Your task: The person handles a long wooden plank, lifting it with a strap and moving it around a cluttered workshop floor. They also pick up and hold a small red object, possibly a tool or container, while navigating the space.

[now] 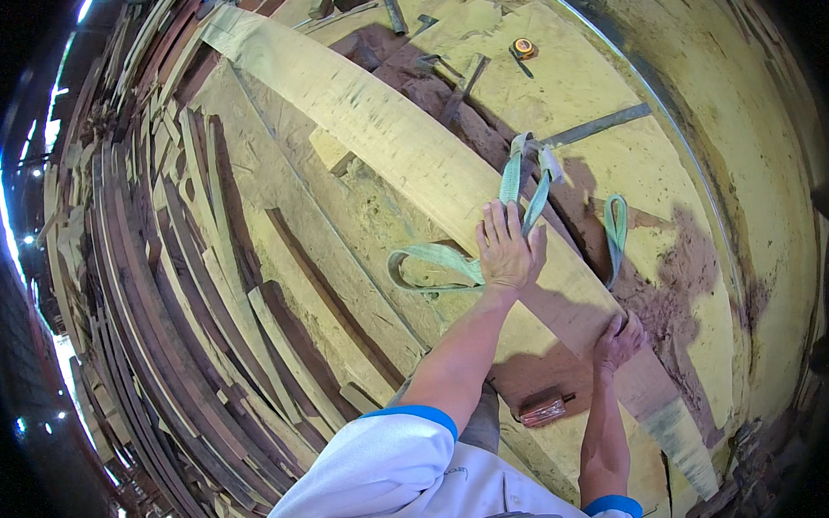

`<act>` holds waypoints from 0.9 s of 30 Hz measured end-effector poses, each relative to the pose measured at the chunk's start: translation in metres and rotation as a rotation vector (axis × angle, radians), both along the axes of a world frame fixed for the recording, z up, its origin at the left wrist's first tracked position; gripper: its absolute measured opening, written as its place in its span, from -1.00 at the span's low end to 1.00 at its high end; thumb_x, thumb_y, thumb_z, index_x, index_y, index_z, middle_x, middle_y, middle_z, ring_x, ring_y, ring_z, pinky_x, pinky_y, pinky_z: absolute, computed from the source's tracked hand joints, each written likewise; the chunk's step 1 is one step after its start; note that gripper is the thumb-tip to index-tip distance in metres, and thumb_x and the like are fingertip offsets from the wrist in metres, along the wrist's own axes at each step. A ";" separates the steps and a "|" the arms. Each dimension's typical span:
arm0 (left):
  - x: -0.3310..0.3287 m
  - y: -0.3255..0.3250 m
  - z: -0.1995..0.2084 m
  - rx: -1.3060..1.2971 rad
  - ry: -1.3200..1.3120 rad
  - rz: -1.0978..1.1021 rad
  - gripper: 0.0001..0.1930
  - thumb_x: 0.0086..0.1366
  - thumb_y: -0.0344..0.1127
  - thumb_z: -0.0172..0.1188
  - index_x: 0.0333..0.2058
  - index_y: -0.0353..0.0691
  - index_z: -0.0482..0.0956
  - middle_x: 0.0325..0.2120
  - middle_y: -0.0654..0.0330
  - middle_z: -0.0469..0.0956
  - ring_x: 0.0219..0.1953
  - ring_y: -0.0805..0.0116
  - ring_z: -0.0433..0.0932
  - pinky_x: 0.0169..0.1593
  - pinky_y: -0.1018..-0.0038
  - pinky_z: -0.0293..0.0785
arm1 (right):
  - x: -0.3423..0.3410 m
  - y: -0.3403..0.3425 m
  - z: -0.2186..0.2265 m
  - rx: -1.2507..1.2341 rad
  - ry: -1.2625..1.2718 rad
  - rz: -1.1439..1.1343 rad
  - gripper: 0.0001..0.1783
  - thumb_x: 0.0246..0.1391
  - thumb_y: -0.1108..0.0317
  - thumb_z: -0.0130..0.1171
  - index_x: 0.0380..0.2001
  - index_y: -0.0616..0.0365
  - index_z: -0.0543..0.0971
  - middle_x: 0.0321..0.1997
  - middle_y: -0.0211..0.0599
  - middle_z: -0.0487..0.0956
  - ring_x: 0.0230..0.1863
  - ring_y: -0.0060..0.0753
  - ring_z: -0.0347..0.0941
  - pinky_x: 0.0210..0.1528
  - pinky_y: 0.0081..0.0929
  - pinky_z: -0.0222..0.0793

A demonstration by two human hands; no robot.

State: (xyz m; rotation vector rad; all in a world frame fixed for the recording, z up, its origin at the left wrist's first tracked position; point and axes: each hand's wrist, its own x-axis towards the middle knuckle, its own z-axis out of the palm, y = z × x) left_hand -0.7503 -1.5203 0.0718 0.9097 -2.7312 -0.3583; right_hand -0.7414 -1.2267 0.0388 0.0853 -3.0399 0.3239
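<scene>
Left hand point(508, 253) flat, fingers extended on wooden plank point(418, 159) by green sling point(510, 182); right hand point(620, 344) bent at edge, grip unclear, likely steadying.

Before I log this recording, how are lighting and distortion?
Head view: fisheye bows the timber strips and blackens the corners; white glare burns out along the far left; shadow darkens the wooden plank between left hand and right hand.

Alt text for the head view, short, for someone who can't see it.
A person's left hand and right hand are on a long pale plank running diagonally from upper left to lower right. Green straps lie by the left hand; wood strips spread across the left, and a tape measure sits above.
</scene>
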 end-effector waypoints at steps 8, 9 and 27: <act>0.000 -0.002 -0.005 0.064 -0.008 -0.010 -0.35 0.32 0.03 -0.09 0.23 -0.33 0.20 0.25 -0.18 0.15 0.31 -0.13 0.09 0.29 0.01 -0.02 | -0.002 -0.003 0.002 -0.012 0.006 -0.011 -0.55 0.22 0.08 -0.02 0.00 0.19 0.45 0.04 -0.15 0.48 0.19 -0.13 0.27 0.37 -0.11 -0.09; 0.001 -0.002 -0.006 0.059 -0.009 -0.009 -0.35 0.32 0.03 -0.09 0.23 -0.33 0.20 0.25 -0.18 0.15 0.31 -0.12 0.09 0.30 0.01 -0.02 | -0.002 -0.003 0.002 -0.011 0.005 -0.020 -0.55 0.22 0.08 -0.02 0.00 0.19 0.45 0.04 -0.15 0.48 0.19 -0.13 0.28 0.36 -0.10 -0.09; -0.001 -0.001 -0.001 0.021 0.006 -0.002 -0.37 0.30 0.02 -0.03 0.21 -0.31 0.22 0.20 -0.16 0.19 0.27 -0.09 0.16 0.26 0.05 0.05 | -0.001 -0.001 -0.001 -0.010 -0.010 -0.022 -0.55 0.22 0.06 -0.03 0.01 0.15 0.45 0.04 -0.20 0.48 0.19 -0.16 0.28 0.36 -0.11 -0.10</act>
